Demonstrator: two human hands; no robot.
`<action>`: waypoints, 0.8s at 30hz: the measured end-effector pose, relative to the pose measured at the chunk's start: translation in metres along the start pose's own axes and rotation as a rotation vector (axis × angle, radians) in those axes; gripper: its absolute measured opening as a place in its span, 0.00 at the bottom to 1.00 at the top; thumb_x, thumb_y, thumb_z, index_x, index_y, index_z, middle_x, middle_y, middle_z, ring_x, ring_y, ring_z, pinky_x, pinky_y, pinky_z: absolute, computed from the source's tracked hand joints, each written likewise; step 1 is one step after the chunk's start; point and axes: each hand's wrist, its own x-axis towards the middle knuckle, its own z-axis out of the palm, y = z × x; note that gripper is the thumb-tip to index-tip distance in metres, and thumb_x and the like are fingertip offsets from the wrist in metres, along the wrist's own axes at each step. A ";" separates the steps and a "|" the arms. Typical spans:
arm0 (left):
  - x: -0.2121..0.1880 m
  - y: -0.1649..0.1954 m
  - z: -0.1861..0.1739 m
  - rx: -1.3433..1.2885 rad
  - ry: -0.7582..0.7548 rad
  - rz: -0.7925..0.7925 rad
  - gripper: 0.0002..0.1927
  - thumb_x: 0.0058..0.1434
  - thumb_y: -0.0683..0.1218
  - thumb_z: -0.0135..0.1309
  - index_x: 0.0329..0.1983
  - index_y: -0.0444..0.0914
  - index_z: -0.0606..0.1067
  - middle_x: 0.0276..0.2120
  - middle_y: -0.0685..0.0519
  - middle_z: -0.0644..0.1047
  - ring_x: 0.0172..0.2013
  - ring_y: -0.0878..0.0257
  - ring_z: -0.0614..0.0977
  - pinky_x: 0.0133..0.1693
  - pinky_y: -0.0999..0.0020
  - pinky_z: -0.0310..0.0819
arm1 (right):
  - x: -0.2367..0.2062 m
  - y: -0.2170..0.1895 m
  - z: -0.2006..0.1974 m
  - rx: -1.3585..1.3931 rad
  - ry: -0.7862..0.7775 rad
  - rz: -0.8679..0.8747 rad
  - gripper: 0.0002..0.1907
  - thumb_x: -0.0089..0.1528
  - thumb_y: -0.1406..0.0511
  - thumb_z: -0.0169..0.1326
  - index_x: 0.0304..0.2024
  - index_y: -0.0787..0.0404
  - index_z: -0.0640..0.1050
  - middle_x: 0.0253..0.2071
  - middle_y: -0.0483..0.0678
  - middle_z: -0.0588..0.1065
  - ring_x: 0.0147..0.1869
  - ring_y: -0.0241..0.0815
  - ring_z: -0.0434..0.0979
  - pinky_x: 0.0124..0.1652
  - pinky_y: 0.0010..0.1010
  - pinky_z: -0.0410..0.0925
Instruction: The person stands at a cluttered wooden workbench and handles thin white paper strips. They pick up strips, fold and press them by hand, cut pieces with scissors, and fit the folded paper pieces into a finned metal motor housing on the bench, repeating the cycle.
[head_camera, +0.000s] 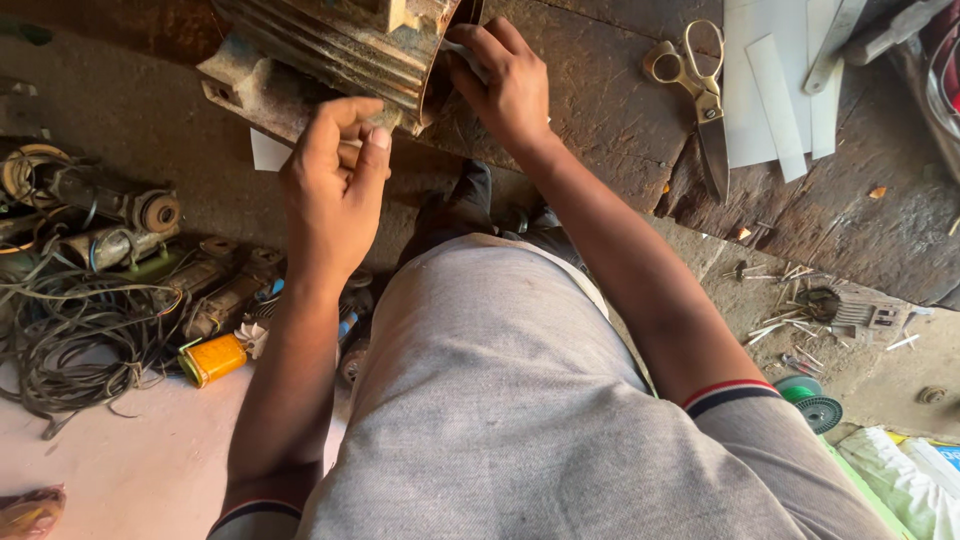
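A rusty ribbed motor housing (330, 45) lies on a worn wooden workbench (600, 110) at the top of the view. My left hand (335, 185) hovers just below the housing's open end, its fingers curled around a small white strip of paper. At that same open end, my right hand (505, 80) presses on the rim with a pale strip under its fingers. Whether that hand grips the strip is unclear.
Scissors with yellow handles (700, 100) and white cut sheets (785, 85) lie on the bench at right. On the floor at left are tangled wires (70, 330), old motor parts (110, 215) and a yellow canister (212, 358). A green spool (812, 402) sits lower right.
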 end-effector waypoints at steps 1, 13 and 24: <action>-0.002 -0.001 -0.001 0.002 -0.007 -0.016 0.11 0.76 0.42 0.53 0.58 0.34 0.74 0.40 0.50 0.79 0.33 0.67 0.81 0.35 0.73 0.76 | -0.001 0.003 0.007 -0.016 0.016 -0.001 0.15 0.64 0.63 0.63 0.54 0.52 0.78 0.41 0.48 0.73 0.41 0.51 0.79 0.39 0.41 0.75; -0.008 -0.010 -0.007 -0.023 0.017 -0.089 0.09 0.76 0.42 0.53 0.56 0.34 0.74 0.38 0.52 0.80 0.34 0.68 0.81 0.36 0.73 0.77 | -0.001 0.016 0.023 -0.158 -0.028 -0.111 0.11 0.66 0.64 0.61 0.52 0.54 0.77 0.48 0.47 0.73 0.51 0.51 0.78 0.46 0.41 0.75; -0.005 -0.004 0.001 -0.031 -0.001 -0.081 0.10 0.76 0.43 0.53 0.56 0.34 0.74 0.38 0.52 0.78 0.33 0.68 0.82 0.34 0.73 0.77 | 0.006 0.030 0.034 -0.209 -0.053 -0.200 0.18 0.63 0.64 0.65 0.53 0.61 0.77 0.52 0.52 0.76 0.52 0.53 0.79 0.48 0.42 0.76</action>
